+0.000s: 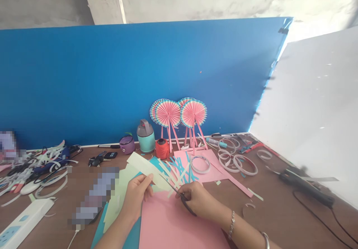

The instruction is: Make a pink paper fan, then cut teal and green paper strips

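At the far left of the brown surface (279, 219), a tangle of white paper strips and black cables (41, 167) is lying just above a white power strip (25, 221). Farther right, a purple pot (126, 144) and a teal bottle (145, 136) are standing against a blue board (112, 85). The person's left hand (136, 197) is pinching a pale green paper strip (142, 169) between thumb and fingers, holding it over a large pink paper sheet (179, 223). The right hand (200, 204) is clenching a pair of black-handled scissors (183, 198) — the blades are reaching up and left toward the pale green strip, among cut blue paper strips (179, 167).

Behind the hands, a red spool (162, 148) is sitting beside pink paper fans (167, 113) that are leaning on the blue board. Farther right, clear paper rings (200, 164) are resting on a smaller pink sheet (201, 170), with more rings (244, 165) lying close by. At the right, a black glue gun (304, 185) is lying near a white board (310, 111) — its cord is trailing across the surface.
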A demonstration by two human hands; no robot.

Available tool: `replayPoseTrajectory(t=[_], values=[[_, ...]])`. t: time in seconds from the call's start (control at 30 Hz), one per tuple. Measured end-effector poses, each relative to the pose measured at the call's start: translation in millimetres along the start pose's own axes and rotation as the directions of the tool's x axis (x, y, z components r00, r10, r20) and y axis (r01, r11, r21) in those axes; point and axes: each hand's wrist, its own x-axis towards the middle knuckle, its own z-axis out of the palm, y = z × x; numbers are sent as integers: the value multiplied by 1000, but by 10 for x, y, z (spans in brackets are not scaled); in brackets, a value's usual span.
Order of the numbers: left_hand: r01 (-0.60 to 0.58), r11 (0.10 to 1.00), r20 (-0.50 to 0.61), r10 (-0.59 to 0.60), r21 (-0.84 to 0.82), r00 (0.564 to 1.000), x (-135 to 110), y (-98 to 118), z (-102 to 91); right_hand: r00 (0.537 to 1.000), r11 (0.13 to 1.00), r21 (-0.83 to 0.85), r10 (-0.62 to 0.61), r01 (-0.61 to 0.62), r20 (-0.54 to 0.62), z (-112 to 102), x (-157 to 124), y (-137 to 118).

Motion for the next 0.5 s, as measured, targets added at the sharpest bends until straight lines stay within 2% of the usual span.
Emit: replayPoseTrajectory(t=[0.23, 0.5], values=[[24, 1000, 89, -24, 11, 996, 3, -70, 19, 1000, 999, 43, -17, 17, 6, 42, 9, 43], [37, 999, 123, -39, 17, 992, -37, -29, 46, 1000, 999, 45, -7, 7, 4, 43, 13, 25]])
